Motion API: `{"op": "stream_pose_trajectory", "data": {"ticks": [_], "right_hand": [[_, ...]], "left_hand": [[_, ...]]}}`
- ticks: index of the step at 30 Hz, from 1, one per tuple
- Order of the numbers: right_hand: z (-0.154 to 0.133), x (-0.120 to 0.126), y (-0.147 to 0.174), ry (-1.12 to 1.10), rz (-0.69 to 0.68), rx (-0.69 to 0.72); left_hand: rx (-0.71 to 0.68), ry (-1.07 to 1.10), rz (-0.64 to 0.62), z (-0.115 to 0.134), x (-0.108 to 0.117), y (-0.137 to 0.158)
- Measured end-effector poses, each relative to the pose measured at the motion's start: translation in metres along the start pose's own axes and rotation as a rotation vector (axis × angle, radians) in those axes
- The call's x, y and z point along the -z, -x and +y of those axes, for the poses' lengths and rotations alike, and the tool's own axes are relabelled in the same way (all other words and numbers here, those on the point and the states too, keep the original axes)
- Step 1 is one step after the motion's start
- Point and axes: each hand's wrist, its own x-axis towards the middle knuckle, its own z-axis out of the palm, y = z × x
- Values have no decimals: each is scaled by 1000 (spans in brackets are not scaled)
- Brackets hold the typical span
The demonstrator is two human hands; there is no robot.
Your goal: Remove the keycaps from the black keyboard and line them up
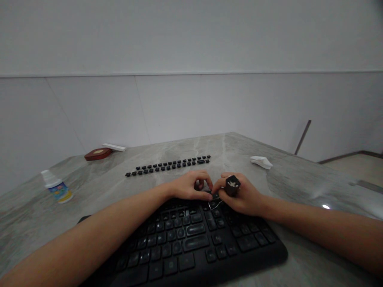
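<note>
Fingers of the left hand [191, 185] are being held curled over the far edge of the black keyboard [239, 261], thumb and forefinger drawn close; whether anything is being pinched there cannot be told. Just beside, above the keyboard's upper right part, a stubby dark tool [232, 185] is being gripped by the folded fingers of the right hand [247, 195], with a thin bent wire [212, 206] being angled toward the upper keys. The keyboard itself is being supported by the tabletop [98, 189]; beyond it, small black keycaps [163, 168] are being shown in two rows. Stiff, fairly light plastic is being suggested by the keyboard's look, its broad near frame being judged the surest hold. Slickness is being hinted at by the glossy keys, best taken by their sides, as fragile clips may be being hidden underneath. A springy feel is being expected of the wire, so the tool's thick body is being favoured for grasping.
</note>
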Motion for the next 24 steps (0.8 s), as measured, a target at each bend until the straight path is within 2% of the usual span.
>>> {"op": "stream_pose_trajectory", "data": {"ticks": [9,14,24], "right_hand": [[8,-2,-1,83,4,-83],[12,2,-3,110,-49,95],[14,7,-4,269,-13,380]], "left_hand": [[-3,52,8,-3,0,1],[18,34,6,-6,-1,2],[20,25,-11,-6,1,1]]}}
